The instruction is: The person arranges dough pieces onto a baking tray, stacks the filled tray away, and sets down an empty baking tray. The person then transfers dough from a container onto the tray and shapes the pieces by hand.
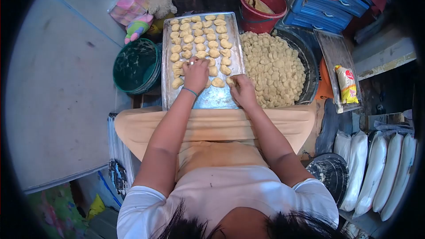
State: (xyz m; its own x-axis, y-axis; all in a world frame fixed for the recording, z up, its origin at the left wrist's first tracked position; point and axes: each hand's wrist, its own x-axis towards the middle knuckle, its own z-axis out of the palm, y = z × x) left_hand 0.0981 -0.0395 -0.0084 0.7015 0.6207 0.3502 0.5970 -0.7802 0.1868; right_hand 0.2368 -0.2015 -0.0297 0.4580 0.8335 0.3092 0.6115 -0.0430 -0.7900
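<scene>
A metal baking tray [217, 99] lies in front of me, carrying rows of small, pale yellow dough pieces [199, 40]. My left hand [197, 71], with a ring and a teal wristband, reaches over the tray's left half. Its fingers bend down around a dough piece, which they mostly hide. Near the tray's right edge, my right hand [243, 90] has its fingertips closed on another dough piece [229, 81]. Beside the tray, a wide black basin [311, 68] holds a large heap of similar pieces [272, 68].
A green bucket [137, 89] stands left of the tray, below stuffed toys [161, 1]. Behind the basin is a red bucket [261, 23]. A yellow packet [346, 84] rests on a narrow tray [330, 51] at right. Long white packages [374, 172] stand lower right, beside another black tub [330, 170].
</scene>
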